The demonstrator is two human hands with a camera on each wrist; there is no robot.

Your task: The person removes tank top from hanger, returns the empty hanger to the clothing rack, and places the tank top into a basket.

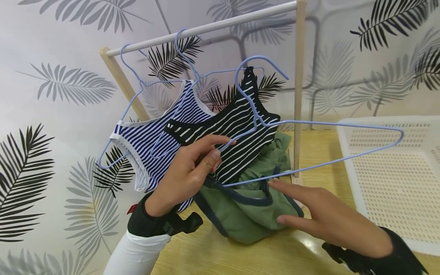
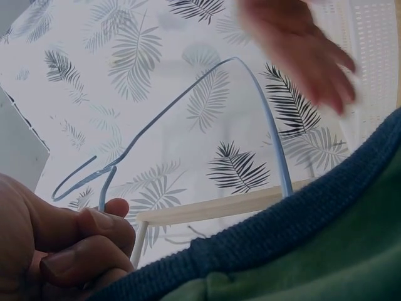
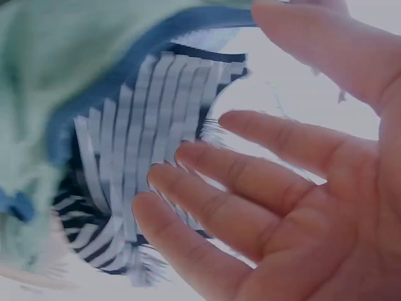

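Up front, left hand (image 1: 185, 172) pinching the blue wire hanger (image 1: 309, 126) near its corner, thumb and curled fingers closed round the thin wire, hook end lifted in front of the black-and-white striped top (image 1: 237, 130); seen from the left wrist, same wire (image 2: 188, 94) running up out of the fingertips (image 2: 94, 232) and arching across the leaf-print wall. Hanger held tilted, long bar stretching right over the edge of the white perforated basket (image 1: 395, 179), lower bar passing just above the green garment (image 1: 251, 206)

Right hand (image 1: 326, 214) open, fingers straight and spread, index tip touching the green garment at its dark blue trim, gripping nothing; from the right wrist, palm (image 3: 301, 213) open with fingers apart, striped fabric (image 3: 144, 175) and green cloth (image 3: 75, 69) close beyond, blurred

Green garment bunched on the wooden tabletop (image 1: 240, 256), between the two hands, partly under the black-and-white striped top; dark blue trim (image 2: 282, 232) filling the lower part of the left wrist view

Behind, blue-and-white striped top (image 1: 154, 133) hanging on another blue hanger from the white rail (image 1: 206, 28) of a small wooden-framed rack (image 1: 299, 88); a second blue hanger hook over the same rail beside it. Black wrist straps on both forearms, white sleeve (image 1: 134, 256) on the left
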